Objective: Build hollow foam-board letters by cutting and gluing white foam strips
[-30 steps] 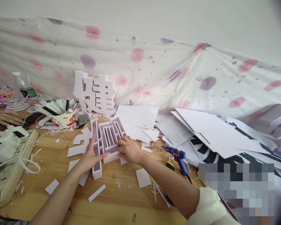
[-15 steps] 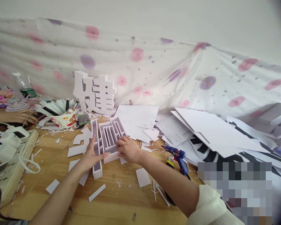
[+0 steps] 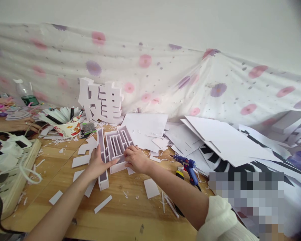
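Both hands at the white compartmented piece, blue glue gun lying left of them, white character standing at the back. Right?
Wrong side: in the head view the blue glue gun lies right of the left hand and right hand. The rest holds.

The left forearm (image 3: 59, 207) is slanting up and inward from the lower left, and its bare left hand (image 3: 97, 164) is opening wide, the thumb stretching sideways toward the right hand (image 3: 137, 160) and the fingers (image 3: 96, 152) pointing forward. The right forearm (image 3: 177, 189) is reaching in from the lower right, a loose cream sleeve (image 3: 219, 216) bunching near the elbow, while the right hand is lying palm down, curling its fingers inward, their tips partly hidden
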Tool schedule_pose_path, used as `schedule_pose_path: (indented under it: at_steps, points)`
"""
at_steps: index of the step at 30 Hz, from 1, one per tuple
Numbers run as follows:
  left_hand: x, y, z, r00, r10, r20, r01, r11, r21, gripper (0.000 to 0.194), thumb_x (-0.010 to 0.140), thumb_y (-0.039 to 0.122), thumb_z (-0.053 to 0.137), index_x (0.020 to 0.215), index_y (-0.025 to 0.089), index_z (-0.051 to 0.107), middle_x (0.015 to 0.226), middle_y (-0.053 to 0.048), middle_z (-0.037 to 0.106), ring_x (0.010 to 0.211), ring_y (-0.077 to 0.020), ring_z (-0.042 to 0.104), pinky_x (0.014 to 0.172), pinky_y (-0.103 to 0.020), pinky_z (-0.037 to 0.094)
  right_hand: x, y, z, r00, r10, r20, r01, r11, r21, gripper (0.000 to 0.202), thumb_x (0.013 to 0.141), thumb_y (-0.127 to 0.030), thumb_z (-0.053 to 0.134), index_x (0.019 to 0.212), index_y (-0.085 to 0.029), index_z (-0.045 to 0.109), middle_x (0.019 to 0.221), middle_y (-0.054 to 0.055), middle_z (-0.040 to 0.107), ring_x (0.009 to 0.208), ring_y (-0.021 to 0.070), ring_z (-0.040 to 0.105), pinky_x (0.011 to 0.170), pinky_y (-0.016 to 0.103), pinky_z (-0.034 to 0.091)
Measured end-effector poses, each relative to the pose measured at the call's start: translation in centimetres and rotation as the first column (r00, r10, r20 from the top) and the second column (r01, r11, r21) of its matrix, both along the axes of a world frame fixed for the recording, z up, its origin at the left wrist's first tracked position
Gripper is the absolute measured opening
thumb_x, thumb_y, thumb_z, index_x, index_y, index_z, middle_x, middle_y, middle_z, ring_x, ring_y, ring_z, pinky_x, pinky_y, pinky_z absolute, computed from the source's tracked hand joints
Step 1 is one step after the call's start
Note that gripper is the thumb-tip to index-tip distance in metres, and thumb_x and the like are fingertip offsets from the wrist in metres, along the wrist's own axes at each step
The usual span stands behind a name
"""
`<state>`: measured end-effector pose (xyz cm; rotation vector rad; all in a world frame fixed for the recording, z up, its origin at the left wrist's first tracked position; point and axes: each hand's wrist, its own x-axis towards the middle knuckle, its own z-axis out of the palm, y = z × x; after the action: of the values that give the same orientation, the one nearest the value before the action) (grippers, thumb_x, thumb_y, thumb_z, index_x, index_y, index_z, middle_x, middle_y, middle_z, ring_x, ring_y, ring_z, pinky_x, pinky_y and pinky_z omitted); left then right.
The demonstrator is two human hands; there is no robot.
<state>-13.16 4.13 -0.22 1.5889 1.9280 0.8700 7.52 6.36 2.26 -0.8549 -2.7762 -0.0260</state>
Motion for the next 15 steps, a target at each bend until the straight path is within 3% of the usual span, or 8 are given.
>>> schedule_pose_path:
  at_steps: [4,10,15]
  points:
    - [0.8,0.4,0.8,0.982,0.004,-0.189,0.003,0.999,0.040,0.123,0.047,0.057,0.074,0.143,0.013,0.011,0.150,-0.025,0.005,0.137,-0.0421,0.004,0.107,-0.055,0.015,0.2,0.2,-0.3,1.000,0.005,-0.028,-0.005,1.000,-0.009,0.007,0.076,-0.024,0.067,0.075,-0.017,0.068,0.101,0.007,0.058,0.102,0.0233,0.042,0.088,0.036,0.036]
    - [1.0,0.5,1.7,0.962,-0.084,-0.262,0.082,0.996,-0.017,0.116,0.053,0.052,0.072,0.142,0.007,0.012,0.148,-0.028,0.009,0.138,-0.0384,0.005,0.108,-0.049,0.017,0.3,0.2,-0.3,0.998,0.001,-0.055,-0.002,1.000,-0.026,0.007,0.075,-0.024,0.067,0.074,-0.016,0.068,0.101,0.007,0.057,0.101,0.0230,0.041,0.087,0.035,0.037]
    - [0.8,0.6,1.8,0.935,-0.124,-0.334,0.136,0.991,0.015,0.114,0.054,0.053,0.072,0.142,0.007,0.014,0.148,-0.030,0.009,0.137,-0.0408,0.005,0.106,-0.056,0.015,0.3,0.3,-0.5,0.998,-0.001,-0.068,-0.001,0.999,-0.032,0.007,0.075,-0.024,0.068,0.074,-0.017,0.069,0.100,0.007,0.057,0.100,0.0234,0.041,0.087,0.036,0.037]
